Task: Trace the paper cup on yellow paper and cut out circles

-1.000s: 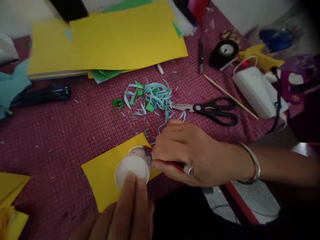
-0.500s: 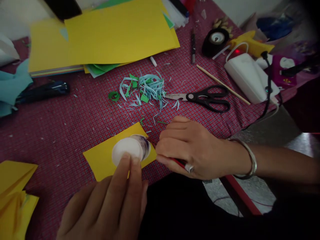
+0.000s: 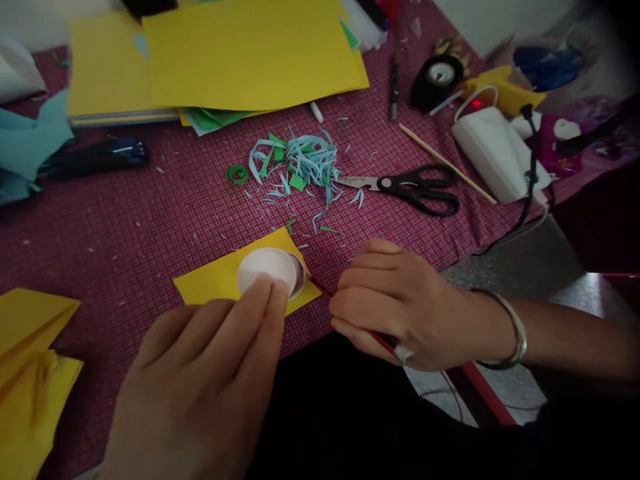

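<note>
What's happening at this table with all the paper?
A person is working at a craft table. The left hand presses a white cup onto a piece of yellow paper. The right hand holds a red pencil with its tip at the cup's edge. Scissors and paper scraps lie beyond, on the red cloth.

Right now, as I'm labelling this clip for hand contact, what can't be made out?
Head view only:
pencil: mostly hidden inside the right hand; its tip is too thin to tell.
cup: near edge covered by fingers of the left hand.
yellow paper: the part under the cup is hidden.
clutter, far right: blurred, dark.
folded yellow sheets: cut off by the left edge.
</note>
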A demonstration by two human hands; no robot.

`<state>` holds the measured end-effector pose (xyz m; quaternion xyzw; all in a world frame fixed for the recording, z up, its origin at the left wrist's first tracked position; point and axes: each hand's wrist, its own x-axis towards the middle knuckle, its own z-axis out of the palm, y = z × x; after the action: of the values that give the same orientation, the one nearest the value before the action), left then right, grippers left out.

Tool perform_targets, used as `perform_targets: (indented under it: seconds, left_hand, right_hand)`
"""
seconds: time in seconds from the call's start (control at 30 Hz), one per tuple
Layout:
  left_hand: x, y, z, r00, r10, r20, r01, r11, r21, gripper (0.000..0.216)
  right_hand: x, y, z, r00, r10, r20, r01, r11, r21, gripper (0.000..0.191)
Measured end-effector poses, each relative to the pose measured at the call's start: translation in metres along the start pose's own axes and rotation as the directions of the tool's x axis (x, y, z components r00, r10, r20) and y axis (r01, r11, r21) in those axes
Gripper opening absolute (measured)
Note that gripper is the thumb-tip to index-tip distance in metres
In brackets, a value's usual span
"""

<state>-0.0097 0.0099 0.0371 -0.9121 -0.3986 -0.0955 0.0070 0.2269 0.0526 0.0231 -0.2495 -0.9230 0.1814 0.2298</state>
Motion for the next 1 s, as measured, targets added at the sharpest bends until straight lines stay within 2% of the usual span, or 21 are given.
perform_targets:
  seconds: [0.27, 0.53, 0.63, 0.77, 0.9, 0.93, 1.0]
  left_hand:
    - [0.012, -0.007, -0.001, 0.998, 0.042, 0.036, -0.043, 0.999, 0.026, 0.035]
    - [0.016, -0.024, -0.001, 0.999, 0.048, 0.006, -0.046, 0.989, -0.143, 0.034]
    - [0.024, -0.031, -0.002, 0.994, 0.092, 0.055, -0.076, 0.965, -0.251, 0.032]
    - [0.032, -0.041, -0.006, 0.976, 0.178, 0.127, -0.125, 0.932, -0.341, 0.034]
    - [0.034, -0.048, -0.006, 0.954, 0.207, 0.219, -0.12, 0.928, -0.354, 0.046]
    - [0.035, -0.049, -0.004, 0.956, 0.191, 0.221, -0.105, 0.93, -0.352, 0.047]
    - [0.036, -0.05, 0.002, 0.987, 0.049, 0.154, 0.002, 0.949, -0.316, 0.042]
  right_hand:
    - [-0.001, -0.01, 0.001, 0.999, 0.024, 0.043, -0.026, 0.999, 0.045, 0.014]
    - [0.002, -0.013, 0.004, 0.999, 0.013, 0.042, -0.015, 0.999, 0.043, 0.019]
    - [0.003, -0.016, 0.004, 0.999, 0.053, 0.01, -0.054, 0.997, 0.049, 0.019]
    - [0.003, -0.024, 0.009, 0.988, 0.1, -0.116, -0.084, 0.987, 0.135, 0.01]
    - [0.001, -0.033, 0.022, 0.995, 0.055, -0.082, -0.046, 0.993, 0.109, 0.007]
    - [0.002, -0.035, 0.025, 0.997, 0.042, -0.058, -0.038, 0.997, 0.069, 0.008]
    - [0.003, -0.039, 0.031, 0.999, 0.003, -0.042, -0.004, 1.0, -0.013, 0.01]
